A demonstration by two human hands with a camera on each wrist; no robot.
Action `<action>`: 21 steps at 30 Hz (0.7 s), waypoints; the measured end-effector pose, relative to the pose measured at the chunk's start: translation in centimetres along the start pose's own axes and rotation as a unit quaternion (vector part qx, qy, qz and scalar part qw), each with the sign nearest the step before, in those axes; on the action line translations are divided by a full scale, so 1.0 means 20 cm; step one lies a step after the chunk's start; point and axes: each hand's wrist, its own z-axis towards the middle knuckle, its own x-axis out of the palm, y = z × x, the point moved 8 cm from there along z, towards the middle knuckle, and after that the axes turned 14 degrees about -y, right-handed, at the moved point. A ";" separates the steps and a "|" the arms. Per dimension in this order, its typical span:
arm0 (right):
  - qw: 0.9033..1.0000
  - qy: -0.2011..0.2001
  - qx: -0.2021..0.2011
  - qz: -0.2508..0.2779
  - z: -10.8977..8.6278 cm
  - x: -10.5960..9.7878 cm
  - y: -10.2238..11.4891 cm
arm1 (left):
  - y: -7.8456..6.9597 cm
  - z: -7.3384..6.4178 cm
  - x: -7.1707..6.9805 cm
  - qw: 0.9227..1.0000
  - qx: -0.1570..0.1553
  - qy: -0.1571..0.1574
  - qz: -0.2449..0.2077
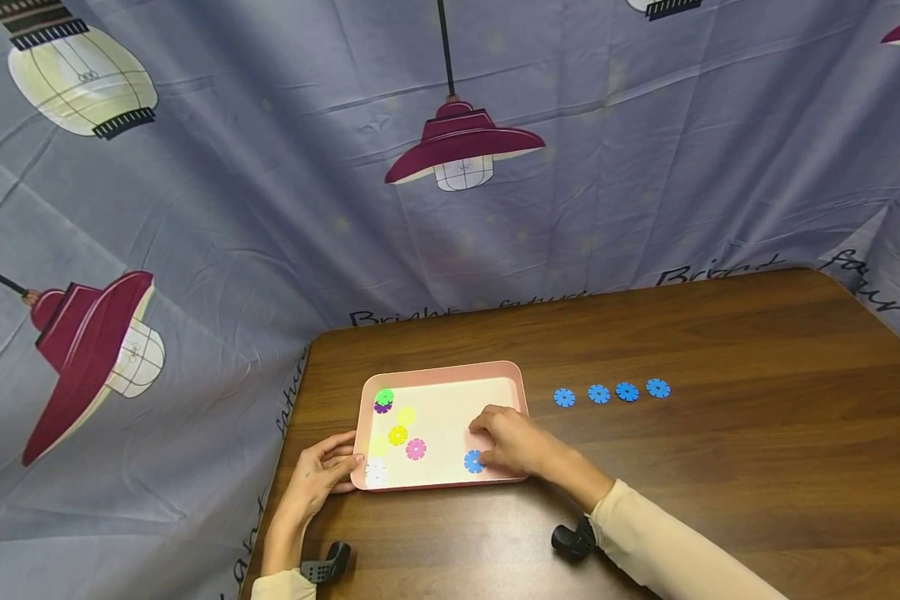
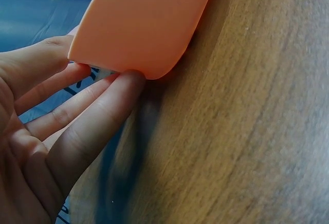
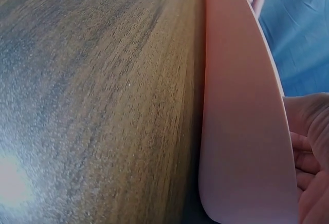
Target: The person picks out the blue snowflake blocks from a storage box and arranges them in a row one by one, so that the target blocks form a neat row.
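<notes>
A pink tray (image 1: pixel 450 486) with a pale inside lies on the wooden table. At its left side my left hand (image 1: pixel 322 475) holds the tray by the near corner; in the left wrist view the thumb (image 2: pixel 97 126) presses against the tray wall (image 2: pixel 139 23). My right hand (image 1: pixel 521 442) reaches over the right part of the tray. Its thumb is at the edge of a blue notched disc (image 1: pixel 473 462), while the other fingers are apart from the disc. The right wrist view shows the tray wall (image 3: pixel 241 111) hiding those fingertips.
In the tray lie pink (image 1: pixel 416 449), yellow (image 1: pixel 397 435), green (image 1: pixel 385 397), purple (image 1: pixel 382 408) and white (image 1: pixel 376 472) discs. Several blue discs (image 1: pixel 598 394) form a row on the table (image 1: pixel 757 433) right of the tray. A printed curtain (image 1: pixel 607 183) hangs behind the table.
</notes>
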 end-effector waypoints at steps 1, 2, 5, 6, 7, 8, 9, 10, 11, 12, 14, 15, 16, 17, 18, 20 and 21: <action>1.000 0.001 -0.001 0.000 0.00 0.00 0.00 | 0.00 0.00 0.00 1.000 0.001 0.000 0.000; 1.000 0.003 -0.003 0.000 0.00 0.00 0.00 | 0.00 0.00 0.00 1.000 0.001 0.001 0.000; 1.000 0.010 -0.009 0.004 0.00 0.01 0.01 | 0.00 0.00 0.00 1.000 0.001 0.002 -0.001; 1.000 0.016 -0.012 0.005 -0.01 0.02 0.02 | 0.00 0.00 0.00 1.000 0.001 0.002 -0.001; 1.000 0.021 -0.015 0.008 -0.01 0.02 0.02 | 0.00 0.00 0.00 1.000 0.001 0.002 -0.001; 0.999 0.027 -0.020 0.011 -0.01 0.02 0.03 | 0.00 0.00 0.00 1.000 0.001 0.002 -0.001; 0.999 0.033 -0.023 0.014 -0.01 0.03 0.03 | 0.00 0.00 0.00 1.000 0.000 0.002 -0.001; 0.999 0.039 -0.026 0.017 -0.01 0.03 0.03 | 0.00 0.00 0.00 1.000 0.000 0.002 -0.001; 0.998 0.044 -0.028 0.019 -0.01 0.04 0.04 | 0.00 0.00 0.00 1.000 0.000 0.002 -0.001; 0.998 0.048 -0.030 0.023 -0.01 0.04 0.04 | 0.00 0.00 0.00 1.000 -0.001 0.002 -0.001; 0.998 0.051 -0.034 0.026 -0.02 0.04 0.04 | 0.00 0.00 0.00 1.000 -0.001 0.003 -0.002; 0.998 0.053 -0.033 0.026 -0.02 0.04 0.04 | 0.00 0.00 0.00 1.000 -0.002 0.003 -0.002; 0.998 0.055 -0.032 0.024 -0.02 0.04 0.04 | 0.00 0.00 0.00 1.000 -0.002 0.003 -0.002; 0.998 0.056 -0.031 0.024 -0.02 0.05 0.04 | 0.00 0.00 0.00 1.000 -0.002 0.003 -0.003; 0.998 0.057 -0.031 0.024 -0.02 0.05 0.05 | 0.00 0.00 0.00 1.000 -0.002 0.004 -0.003; 0.998 0.059 -0.030 0.020 -0.02 0.05 0.05 | 0.00 0.00 0.00 1.000 -0.002 0.004 -0.005; 0.998 0.060 -0.029 0.018 -0.02 0.05 0.05 | 0.00 0.00 0.00 1.000 -0.002 0.004 -0.005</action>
